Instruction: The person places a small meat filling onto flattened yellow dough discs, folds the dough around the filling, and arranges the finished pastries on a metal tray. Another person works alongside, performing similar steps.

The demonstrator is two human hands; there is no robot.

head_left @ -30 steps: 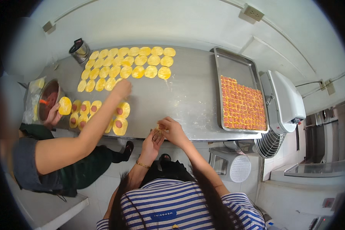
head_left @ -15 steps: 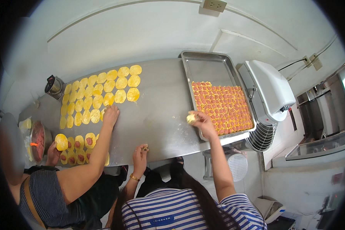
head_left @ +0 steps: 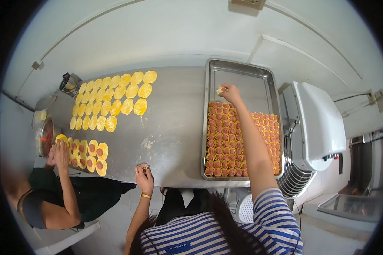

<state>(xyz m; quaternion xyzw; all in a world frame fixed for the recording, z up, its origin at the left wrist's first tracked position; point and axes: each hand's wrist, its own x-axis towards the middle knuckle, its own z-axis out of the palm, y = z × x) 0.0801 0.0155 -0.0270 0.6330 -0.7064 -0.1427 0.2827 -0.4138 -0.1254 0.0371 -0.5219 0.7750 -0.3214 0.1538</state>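
- Step in hand looks like adding a filled dumpling (head_left: 220, 90) to the tray (head_left: 251, 83); it's over the bare back part, nr tray's left edge, can't tell if touching
- R hand (head_left: 231, 94): grip narrow, fingertips pinching the dumpling
- L hand (head_left: 144, 177): at table's (head_left: 174, 127) front edge, fingers curled, can't tell if it holds anything
- Next move prob calls for a light set-down behind the left-side rows w/o nudging them
- Tray, table's right end: packed rows of finished dumplings (head_left: 225, 146) up front
- Bowl (head_left: 53, 129), table's left end: pink filling; co-worker's hands (head_left: 60, 154) just beside w/ a yellow round (head_left: 61, 138)
- Pot (head_left: 69, 86), table's back left corner: contents unclear
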